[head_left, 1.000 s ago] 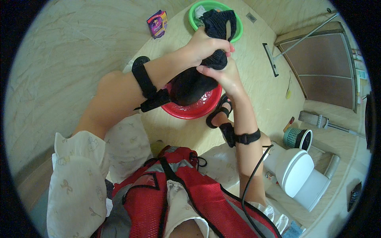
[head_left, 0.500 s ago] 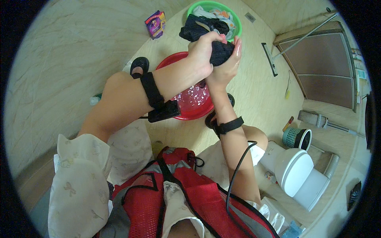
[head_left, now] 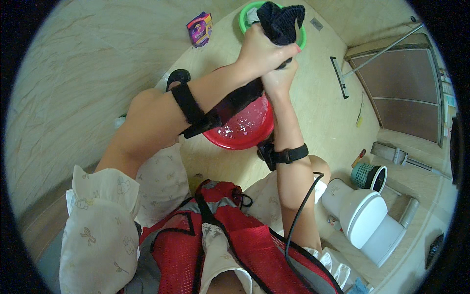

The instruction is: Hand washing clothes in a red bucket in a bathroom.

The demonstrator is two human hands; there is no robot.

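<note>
A dark, ribbed knit cloth (head_left: 280, 23) is bunched in both my hands, in front of the green basin; which garment it is cannot be made out. My left hand (head_left: 267, 53) is closed round it, with the folded upper end sticking out beyond the fingers. Right against it and slightly nearer, my right hand (head_left: 280, 80) is closed too, its fingers partly hidden. A dark length, apparently more of the cloth, slants from the hands down along my left forearm, over the red basin (head_left: 234, 146). That basin holds water with bubbles. Light-coloured cloth lies in the green basin (head_left: 243, 20).
A purple packet (head_left: 199, 30) lies by the wall on the left. To the right are a floor squeegee (head_left: 339, 77), a green basket-like bin (head_left: 361, 172) and a white toilet (head_left: 364, 215). My feet stand on either side of the red basin. A black cable runs along my right arm.
Both hands have risen away from the red basin. My right hand has gone from cupping the cloth to closing round it, and the cloth's upper end now points up past my left hand.
</note>
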